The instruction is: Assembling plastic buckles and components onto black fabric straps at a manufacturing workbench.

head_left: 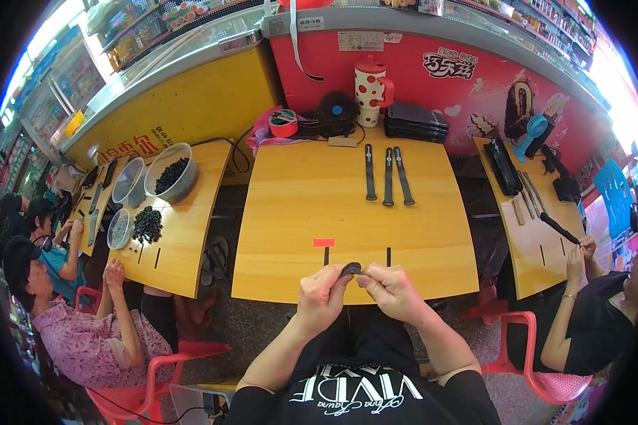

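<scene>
A black strap [351, 268], bent into a curl, is pinched between my two hands over the front edge of the yellow wooden table [283, 198]. My left hand [317, 297] is closed on its left side. My right hand [395, 292] pinches it from the right, thumb and fingers together. Part of the strap is hidden by my fingers. Farther back lie three flat black straps [388, 177], side by side and lengthwise. Just beyond my hands, a red rectangle [324, 243] and two short black strips [388, 256] mark the tabletop.
A red-dotted tumbler [370, 92], a stack of black pouches [417, 122], a black fan [337, 110] and a tape roll [283, 122] stand along the back. People sit at side tables, left with tubs of black parts [171, 173], right with black straps. Red chairs [521, 354] flank me.
</scene>
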Action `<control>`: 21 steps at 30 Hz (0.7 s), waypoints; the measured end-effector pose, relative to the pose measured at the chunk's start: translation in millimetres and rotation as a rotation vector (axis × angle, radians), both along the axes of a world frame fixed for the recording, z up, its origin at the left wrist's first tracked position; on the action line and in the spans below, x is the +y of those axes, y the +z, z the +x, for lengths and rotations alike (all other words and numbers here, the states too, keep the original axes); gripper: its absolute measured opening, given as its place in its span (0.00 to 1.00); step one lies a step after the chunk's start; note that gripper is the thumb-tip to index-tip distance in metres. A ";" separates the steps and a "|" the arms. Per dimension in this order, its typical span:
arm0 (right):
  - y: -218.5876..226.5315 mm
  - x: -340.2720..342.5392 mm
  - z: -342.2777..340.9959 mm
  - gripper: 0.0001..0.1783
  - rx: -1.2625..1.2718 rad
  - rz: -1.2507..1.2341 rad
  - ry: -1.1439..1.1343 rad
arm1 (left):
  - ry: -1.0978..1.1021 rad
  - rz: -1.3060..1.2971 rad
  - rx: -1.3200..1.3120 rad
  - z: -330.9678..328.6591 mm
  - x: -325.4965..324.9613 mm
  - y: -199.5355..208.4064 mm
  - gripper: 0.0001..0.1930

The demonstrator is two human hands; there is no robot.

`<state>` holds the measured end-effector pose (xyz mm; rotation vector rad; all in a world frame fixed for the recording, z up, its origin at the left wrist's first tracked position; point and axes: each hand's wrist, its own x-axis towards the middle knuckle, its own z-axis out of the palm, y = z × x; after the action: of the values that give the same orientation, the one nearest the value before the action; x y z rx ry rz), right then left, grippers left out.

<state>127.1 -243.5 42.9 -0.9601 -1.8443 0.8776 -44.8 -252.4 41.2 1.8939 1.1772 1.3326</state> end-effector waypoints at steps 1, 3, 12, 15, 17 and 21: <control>-0.5 0.0 1.5 0.11 0.073 -0.140 0.047 | -0.020 0.028 0.008 0.0 1.2 -0.9 0.05; 3.2 0.5 3.2 0.11 0.145 -0.278 0.090 | -0.212 -0.276 -0.190 -15.6 5.3 -7.9 0.05; 4.2 -2.0 -9.5 0.14 -0.246 0.201 -0.154 | 0.016 0.180 0.275 -9.5 12.3 -3.7 0.05; 4.8 1.6 -11.1 0.15 -0.274 0.227 -0.193 | 0.093 0.150 0.333 -5.2 10.4 -5.9 0.04; -0.6 8.3 -10.2 0.16 -0.072 0.004 -0.084 | 0.035 0.176 0.138 -3.1 13.0 -9.0 0.04; -6.8 7.1 -10.4 0.16 -0.057 -0.043 -0.107 | 0.115 0.232 0.223 2.7 7.9 -18.0 0.05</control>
<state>116.7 -236.4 36.0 -1.1095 -1.8102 0.8352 -42.1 -244.5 23.1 2.2165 1.3040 1.3983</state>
